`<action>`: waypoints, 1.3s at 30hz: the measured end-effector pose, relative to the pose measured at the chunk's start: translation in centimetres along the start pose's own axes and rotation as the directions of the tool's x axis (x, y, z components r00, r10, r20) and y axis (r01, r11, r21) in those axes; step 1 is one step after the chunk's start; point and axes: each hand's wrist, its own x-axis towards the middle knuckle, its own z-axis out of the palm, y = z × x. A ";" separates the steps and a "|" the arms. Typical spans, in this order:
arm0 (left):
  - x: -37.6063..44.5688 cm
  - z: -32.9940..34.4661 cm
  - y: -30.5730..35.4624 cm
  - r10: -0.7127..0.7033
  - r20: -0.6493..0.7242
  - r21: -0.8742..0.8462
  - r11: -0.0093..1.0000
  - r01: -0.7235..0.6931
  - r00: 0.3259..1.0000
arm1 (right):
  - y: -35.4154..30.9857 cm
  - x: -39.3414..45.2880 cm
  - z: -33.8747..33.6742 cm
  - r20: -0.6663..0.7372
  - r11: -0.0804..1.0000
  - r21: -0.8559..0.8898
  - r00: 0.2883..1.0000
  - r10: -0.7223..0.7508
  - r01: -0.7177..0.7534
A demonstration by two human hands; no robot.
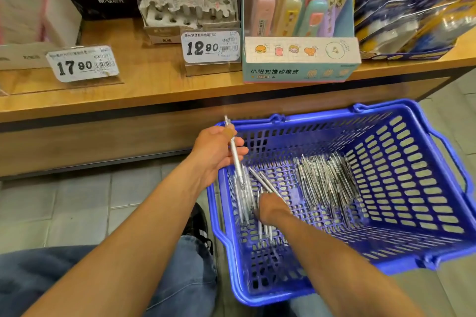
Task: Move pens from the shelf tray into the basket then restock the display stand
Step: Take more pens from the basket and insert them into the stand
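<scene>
Pens (pixel 325 183) already lie heaped on the floor of the blue basket (pixel 401 247), so I judge the first half done and restocking under way. My left hand (pixel 219 154) grips one white pen (pixel 235 156) above the basket's left rim. My right hand (pixel 269 207) reaches down among loose pens; whether it grips any I cannot tell. On the shelf (pixel 144 90), the display stand (pixel 190 11) shows many unfilled slots, so most refilling remains.

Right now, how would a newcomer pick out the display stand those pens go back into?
Start at the wooden shelf above the blue basket. The display stand sits behind the 12.90 price tag, left of the pastel eraser box. Only it has a white holed insert with white pens standing upright.
</scene>
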 end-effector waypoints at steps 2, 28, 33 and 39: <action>0.1 -0.1 -0.2 0.011 0.008 -0.010 1.000 -0.011 1.000 | -0.9 0.9 1.8 0.021 0.997 -0.057 0.998 0.059 -0.058; -0.3 -0.4 -0.8 0.073 0.042 0.058 0.995 -0.076 0.996 | 0.5 2.7 3.4 -0.095 0.959 0.008 0.955 0.282 -0.283; -0.3 -0.4 -0.7 0.071 0.030 0.065 0.995 -0.072 0.997 | 0.7 2.6 2.3 -0.041 0.950 0.146 0.957 0.286 -0.277; -0.8 0.1 -0.5 0.043 -0.011 0.072 0.997 -0.042 0.999 | 0.9 0.0 -2.3 0.106 0.768 0.604 0.976 0.189 -0.214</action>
